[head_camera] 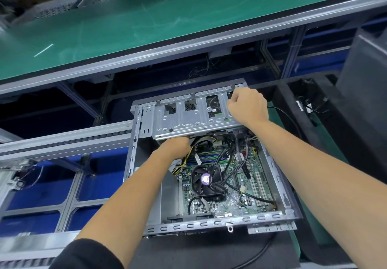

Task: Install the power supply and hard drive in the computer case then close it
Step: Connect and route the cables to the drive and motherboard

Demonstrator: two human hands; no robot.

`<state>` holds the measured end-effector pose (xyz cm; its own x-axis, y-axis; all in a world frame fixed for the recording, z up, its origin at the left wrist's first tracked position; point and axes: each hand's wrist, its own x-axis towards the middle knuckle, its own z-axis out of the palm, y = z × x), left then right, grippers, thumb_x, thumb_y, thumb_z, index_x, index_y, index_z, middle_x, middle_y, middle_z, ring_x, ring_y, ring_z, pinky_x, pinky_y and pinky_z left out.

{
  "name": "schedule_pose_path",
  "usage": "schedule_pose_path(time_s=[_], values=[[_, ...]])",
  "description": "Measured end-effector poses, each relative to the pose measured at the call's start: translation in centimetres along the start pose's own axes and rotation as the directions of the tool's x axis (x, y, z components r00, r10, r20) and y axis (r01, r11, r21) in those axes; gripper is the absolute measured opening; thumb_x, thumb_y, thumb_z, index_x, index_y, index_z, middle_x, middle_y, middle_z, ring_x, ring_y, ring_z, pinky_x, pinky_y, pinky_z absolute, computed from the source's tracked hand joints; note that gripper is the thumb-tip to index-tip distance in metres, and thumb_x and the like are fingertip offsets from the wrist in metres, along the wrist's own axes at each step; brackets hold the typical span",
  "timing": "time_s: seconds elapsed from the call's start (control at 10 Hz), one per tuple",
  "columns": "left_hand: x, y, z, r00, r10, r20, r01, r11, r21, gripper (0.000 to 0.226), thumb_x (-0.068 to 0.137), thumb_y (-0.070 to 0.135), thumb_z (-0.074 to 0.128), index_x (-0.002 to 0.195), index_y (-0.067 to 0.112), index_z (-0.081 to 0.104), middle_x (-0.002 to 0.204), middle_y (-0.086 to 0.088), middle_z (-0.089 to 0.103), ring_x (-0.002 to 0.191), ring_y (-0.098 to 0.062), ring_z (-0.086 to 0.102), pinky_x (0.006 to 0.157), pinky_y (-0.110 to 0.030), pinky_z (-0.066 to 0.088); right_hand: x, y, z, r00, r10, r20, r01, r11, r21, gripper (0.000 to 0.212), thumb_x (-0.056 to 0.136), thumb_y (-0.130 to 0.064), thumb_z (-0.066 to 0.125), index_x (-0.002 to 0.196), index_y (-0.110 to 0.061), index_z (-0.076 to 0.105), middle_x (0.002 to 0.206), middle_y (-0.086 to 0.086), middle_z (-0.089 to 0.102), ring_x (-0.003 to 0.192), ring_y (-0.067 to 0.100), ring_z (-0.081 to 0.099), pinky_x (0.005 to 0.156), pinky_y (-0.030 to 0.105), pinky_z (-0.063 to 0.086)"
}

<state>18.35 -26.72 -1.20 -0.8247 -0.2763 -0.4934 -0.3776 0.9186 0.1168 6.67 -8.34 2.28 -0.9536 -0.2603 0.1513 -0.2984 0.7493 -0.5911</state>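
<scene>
- Case (211, 224): lay open on the belt, drive cage (188, 120) hinged across its far end.
- Right hand (248, 106): clenched on the cage's far corner.
- Left hand (178, 146): reached under the cage; grip hidden, could not tell.
- Best lowered slowly, cables (236, 160) kept from pinching.

Right hand (248, 104) grips the drive cage (188, 120); left hand (177, 146) reaches beneath it inside the case (278, 176).

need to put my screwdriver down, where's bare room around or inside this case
Bare: the green belt beyond the computer case, and the grey floor strip left of the motherboard. Crowded: cables over the board around the fan; both hands at the drive cage.
</scene>
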Motion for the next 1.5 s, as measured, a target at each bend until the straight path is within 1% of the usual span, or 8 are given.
schedule_pose_path(time_s=[0.1, 0.4, 0.6, 0.8, 1.0, 1.2, 1.4, 1.5], values=[[0.0, 0.0, -0.1, 1.000, 0.021, -0.008, -0.021, 0.999, 0.044, 0.022, 0.095, 0.009, 0.038, 0.081, 0.001, 0.053, 0.086, -0.012, 0.052, 0.079, -0.025, 0.045, 0.071, -0.031, 0.036, 0.0, 0.0, 0.0, 1.000, 0.000, -0.004, 0.000, 1.000, -0.001, 0.017, 0.088, -0.019, 0.054, 0.082, -0.013, 0.068, 0.080, 0.004, 0.069, 0.070, 0.024, 0.055, 0.065, 0.028, 0.038], [0.3, 0.0, 0.2, 0.994, 0.108, -0.008, -0.106, 0.986, 0.127, 0.013, 0.091, 0.007, 0.040, 0.097, 0.005, 0.052, 0.077, -0.002, 0.046, 0.079, -0.026, 0.048, 0.067, -0.027, 0.034, -0.1, -0.1, -0.2, 1.000, 0.007, 0.002, -0.007, 1.000, 0.003, 0.015, 0.087, -0.018, 0.054, 0.079, -0.013, 0.066, 0.077, 0.003, 0.067, 0.067, 0.024, 0.053, 0.064, 0.028, 0.036], [2.0, 1.1, 0.0, 0.994, -0.029, 0.103, 0.030, 1.000, -0.010, 0.038, 0.102, 0.020, 0.030, 0.137, 0.014, 0.042, 0.123, -0.002, 0.054, 0.109, -0.023, 0.050, 0.093, -0.030, 0.039, 0.0, -0.2, -0.2, 1.000, 0.007, 0.006, -0.007, 1.000, -0.009, 0.015, 0.087, -0.016, 0.054, 0.081, -0.012, 0.066, 0.078, 0.005, 0.067, 0.067, 0.024, 0.052, 0.062, 0.028, 0.036], [2.7, 1.8, 0.0, 0.983, -0.085, 0.163, 0.113, 0.979, -0.172, 0.047, 0.104, 0.029, 0.022, 0.148, 0.012, 0.025, 0.154, -0.006, 0.028, 0.137, -0.023, 0.032, 0.111, -0.032, 0.023, 0.1, -0.1, 0.1, 1.000, 0.002, 0.001, -0.002, 0.999, -0.034, 0.017, 0.087, -0.018, 0.053, 0.083, -0.010, 0.068, 0.080, 0.006, 0.069, 0.072, 0.027, 0.059, 0.064, 0.030, 0.043], [2.7, 2.2, 0.5, 0.990, -0.076, 0.121, 0.092, 0.987, -0.129, 0.038, 0.100, 0.022, 0.033, 0.129, 0.004, 0.051, 0.132, -0.016, 0.053, 0.121, -0.031, 0.050, 0.098, -0.037, 0.039, 0.2, 0.0, 0.2, 1.000, -0.003, -0.010, 0.003, 1.000, -0.031, 0.018, 0.086, -0.017, 0.052, 0.082, -0.009, 0.068, 0.080, 0.007, 0.069, 0.072, 0.028, 0.060, 0.063, 0.031, 0.044], [2.9, 2.2, 0.4, 0.977, -0.087, 0.196, 0.107, 0.990, -0.092, 0.041, 0.099, 0.026, 0.037, 0.136, 0.011, 0.045, 0.107, -0.002, 0.054, 0.076, -0.015, 0.043, 0.083, -0.032, 0.031, 0.2, 0.1, 0.3, 1.000, 0.000, -0.019, 0.000, 1.000, -0.009, 0.017, 0.087, -0.017, 0.053, 0.083, -0.010, 0.067, 0.079, 0.006, 0.068, 0.067, 0.026, 0.056, 0.061, 0.029, 0.037], [2.1, 3.1, -0.7, 0.987, -0.133, 0.093, 0.124, 0.987, 0.100, 0.046, 0.097, 0.030, 0.044, 0.137, 0.008, 0.046, 0.143, -0.015, 0.043, 0.130, -0.030, 0.042, 0.106, -0.042, 0.031, 0.2, 0.2, 0.3, 1.000, 0.000, -0.010, 0.000, 1.000, -0.016, 0.017, 0.087, -0.018, 0.052, 0.085, -0.010, 0.067, 0.078, 0.006, 0.067, 0.069, 0.028, 0.056, 0.062, 0.030, 0.038], [2.0, 2.9, -1.0, 0.979, -0.147, 0.142, 0.140, 0.988, 0.061, 0.047, 0.099, 0.033, 0.039, 0.139, 0.008, 0.043, 0.145, -0.014, 0.041, 0.133, -0.030, 0.039, 0.108, -0.041, 0.030, 0.3, 0.2, 0.2, 1.000, -0.003, -0.005, 0.003, 1.000, -0.014, 0.018, 0.087, -0.019, 0.052, 0.086, -0.011, 0.068, 0.079, 0.006, 0.067, 0.070, 0.028, 0.057, 0.062, 0.031, 0.040]])
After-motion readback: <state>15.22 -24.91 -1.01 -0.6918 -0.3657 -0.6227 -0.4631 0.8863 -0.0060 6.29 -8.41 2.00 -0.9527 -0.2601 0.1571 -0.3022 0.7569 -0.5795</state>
